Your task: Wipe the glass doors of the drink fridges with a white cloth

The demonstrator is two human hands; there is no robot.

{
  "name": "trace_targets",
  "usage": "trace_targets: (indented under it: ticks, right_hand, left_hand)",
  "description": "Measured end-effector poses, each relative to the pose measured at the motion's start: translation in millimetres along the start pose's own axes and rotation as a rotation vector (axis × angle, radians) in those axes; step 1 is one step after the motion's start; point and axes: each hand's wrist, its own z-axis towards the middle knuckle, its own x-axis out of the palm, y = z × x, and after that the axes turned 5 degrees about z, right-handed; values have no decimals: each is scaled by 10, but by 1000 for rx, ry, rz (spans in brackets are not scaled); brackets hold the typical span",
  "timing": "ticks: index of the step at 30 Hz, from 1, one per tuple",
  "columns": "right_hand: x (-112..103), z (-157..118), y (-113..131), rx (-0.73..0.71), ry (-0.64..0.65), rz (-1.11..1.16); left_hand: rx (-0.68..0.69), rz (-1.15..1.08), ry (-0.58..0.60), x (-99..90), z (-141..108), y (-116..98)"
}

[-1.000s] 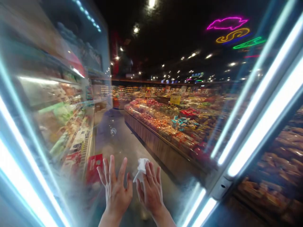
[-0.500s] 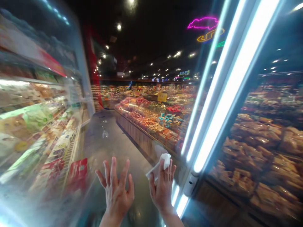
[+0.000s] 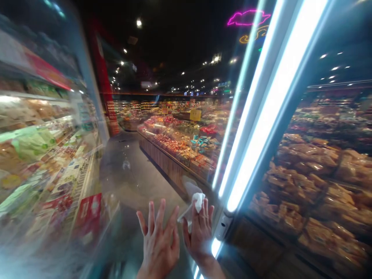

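Observation:
My left hand (image 3: 161, 240) is raised, palm facing away from me, its fingers spread and holding nothing. It is just left of my right hand (image 3: 200, 232), a small gap apart. Under the fingers of my right hand lies a crumpled white tissue (image 3: 198, 201), pressed flat against what looks like a clear glass pane; a faint reflection shows just above it. One edge of the tissue sticks out to the left of the fingers. Whether my left hand touches the glass I cannot tell.
Bright tube lights (image 3: 270, 97) run slanting up the right side, close to my right hand. Beyond the glass are a grey floor (image 3: 124, 170), a wood-sided bin of wrapped goods (image 3: 171, 143), blurred shelves (image 3: 43, 155) at left and bagged goods (image 3: 314, 186) at right.
My left hand has moved right, closer to my right hand. The right hand with the tissue sits slightly lower in view, and the surroundings have shifted a little to the left.

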Motion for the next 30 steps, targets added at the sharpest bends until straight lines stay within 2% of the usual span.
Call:
trace_targets:
  ticks: [5, 6, 10, 14, 17, 19, 22, 27, 30]
  right_hand:
    - [46, -55, 80, 196, -51, 1]
    - [62, -83, 145, 172, -26, 15]
    - [152, -263, 448, -71, 83, 68]
    - [258, -429, 679, 22, 47, 32]
    - [342, -524, 848, -130, 116, 68]
    - [405, -579, 971, -168, 121, 70]
    - [491, -631, 1173, -101, 93, 50]
    - [581, -627, 1557, -278, 205, 136]
    - [626, -592, 1760, -216, 155, 121]
  left_hand:
    - [52, 1, -3, -72, 6, 89]
    - [55, 3, -1, -90, 6, 117]
    - [42, 15, 7, -162, -53, 305]
    - [55, 39, 19, -223, -280, 617]
    - [50, 54, 7, -271, -472, 851]
    - [18, 51, -12, -320, -550, 986]
    - [-47, 49, -32, -427, -594, 1178]
    - [-117, 68, -24, -604, -647, 1504]
    - [-146, 124, -58, -686, -688, 1681]
